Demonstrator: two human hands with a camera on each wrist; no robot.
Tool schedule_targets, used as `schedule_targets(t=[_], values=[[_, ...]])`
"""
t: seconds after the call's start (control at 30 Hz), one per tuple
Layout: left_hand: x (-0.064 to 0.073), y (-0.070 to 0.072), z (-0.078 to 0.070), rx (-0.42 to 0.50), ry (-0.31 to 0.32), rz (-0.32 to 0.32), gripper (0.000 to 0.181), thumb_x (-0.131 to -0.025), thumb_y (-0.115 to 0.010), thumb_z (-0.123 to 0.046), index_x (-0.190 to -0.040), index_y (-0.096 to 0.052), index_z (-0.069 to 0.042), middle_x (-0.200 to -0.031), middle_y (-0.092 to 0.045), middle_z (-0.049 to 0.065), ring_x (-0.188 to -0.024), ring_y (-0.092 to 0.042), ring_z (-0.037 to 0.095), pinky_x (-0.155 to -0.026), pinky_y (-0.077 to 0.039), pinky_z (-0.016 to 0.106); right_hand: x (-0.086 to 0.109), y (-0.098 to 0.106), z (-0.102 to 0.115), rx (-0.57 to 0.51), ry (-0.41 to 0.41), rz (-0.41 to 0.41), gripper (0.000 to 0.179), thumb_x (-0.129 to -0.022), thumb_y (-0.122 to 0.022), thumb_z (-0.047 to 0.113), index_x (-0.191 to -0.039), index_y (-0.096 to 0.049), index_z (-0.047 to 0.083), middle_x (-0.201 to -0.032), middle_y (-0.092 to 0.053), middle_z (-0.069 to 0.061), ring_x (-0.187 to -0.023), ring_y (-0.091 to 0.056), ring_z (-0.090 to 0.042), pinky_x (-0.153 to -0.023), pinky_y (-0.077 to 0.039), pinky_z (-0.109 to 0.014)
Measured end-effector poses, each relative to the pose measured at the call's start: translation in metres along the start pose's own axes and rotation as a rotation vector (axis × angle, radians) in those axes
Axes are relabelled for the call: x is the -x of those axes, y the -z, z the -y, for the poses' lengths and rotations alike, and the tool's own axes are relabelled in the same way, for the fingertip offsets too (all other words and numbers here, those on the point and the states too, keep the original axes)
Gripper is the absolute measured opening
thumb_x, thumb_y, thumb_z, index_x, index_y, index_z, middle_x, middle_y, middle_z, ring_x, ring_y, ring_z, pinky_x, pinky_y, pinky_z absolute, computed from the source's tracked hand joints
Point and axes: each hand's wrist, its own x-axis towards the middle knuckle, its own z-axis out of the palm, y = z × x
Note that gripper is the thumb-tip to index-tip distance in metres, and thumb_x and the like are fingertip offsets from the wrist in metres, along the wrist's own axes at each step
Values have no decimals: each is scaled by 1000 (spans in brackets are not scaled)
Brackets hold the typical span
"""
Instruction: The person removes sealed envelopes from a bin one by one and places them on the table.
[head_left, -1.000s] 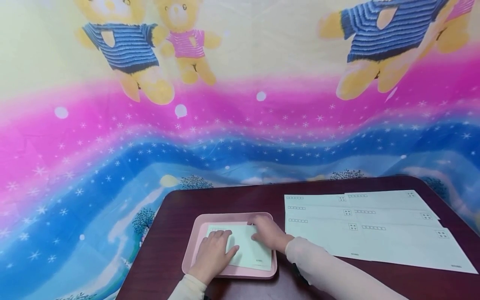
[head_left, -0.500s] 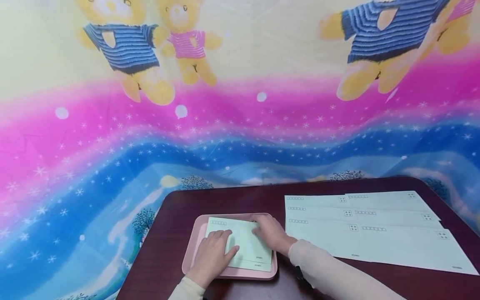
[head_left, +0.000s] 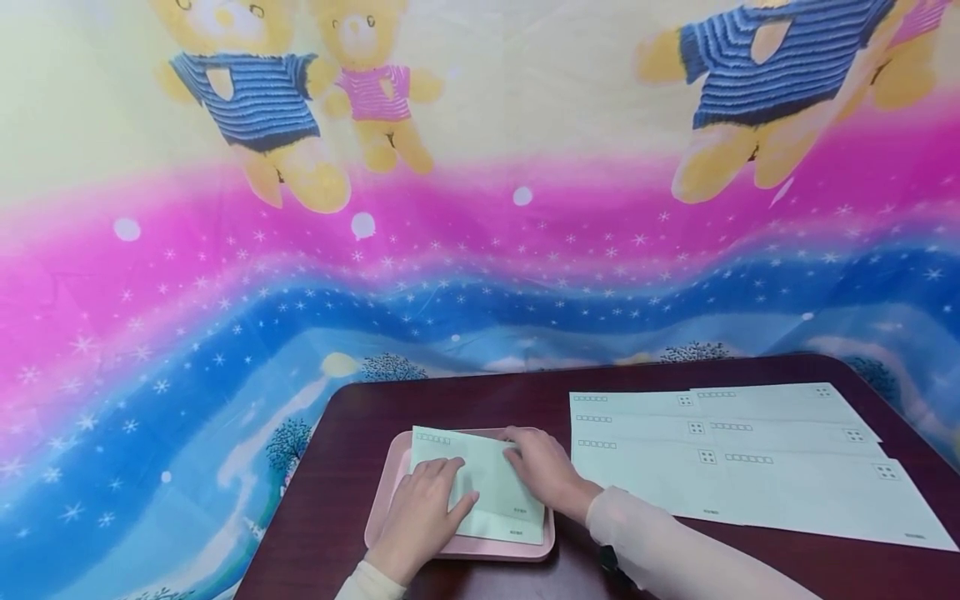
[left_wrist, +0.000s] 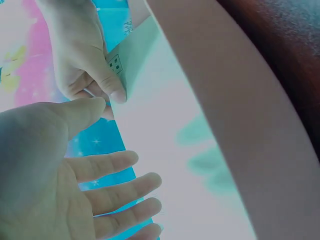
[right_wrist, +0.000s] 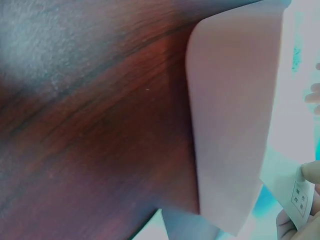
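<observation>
A pale green envelope (head_left: pixel 487 479) with a row of postcode boxes is raised at its far edge over another envelope (head_left: pixel 491 532) in a pink tray (head_left: pixel 381 500). My right hand (head_left: pixel 551 471) pinches its far right corner; in the left wrist view the thumb of the right hand (left_wrist: pixel 82 60) lies on the face near the stamp box. My left hand (head_left: pixel 423 512) is over its left side, fingers extended. In the left wrist view the left hand's spread fingers (left_wrist: pixel 120 190) lie beside the envelope; whether they touch it, I cannot tell.
Two overlapping columns of several envelopes (head_left: pixel 645 475) lie on the dark red table (head_left: pixel 450 404) right of the tray. Behind the table hangs a curtain (head_left: pixel 480 283) printed with bears and snowflakes.
The upper envelope's far edge has risen and slid away from me in my right hand, showing more of the envelope beneath. My left hand has hardly moved.
</observation>
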Motion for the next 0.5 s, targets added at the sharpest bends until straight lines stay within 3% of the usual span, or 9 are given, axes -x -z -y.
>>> schedule_targets(t=[0.17,0.5], values=[[-1,6,-3,13,-13,-24,44,-91,-72,-40,-122,-67,-10,-119,-71,7,-113,-65,26,-85,-53,44,0,9,5,-20,-9,-36,23,-97,-66,12,-120,-71,15,-114,-75,-4,-96,-72,-18,-77,-57,-34],[-2,16,-8,30,-8,-23,41,-91,-72,-40,-120,-67,-12,-120,-70,4,-113,-64,24,-84,-52,42,2,25,14,-66,-14,-100,20,-96,-68,11,-114,-72,16,-109,-76,-2,-96,-72,-18,-80,-57,-37]])
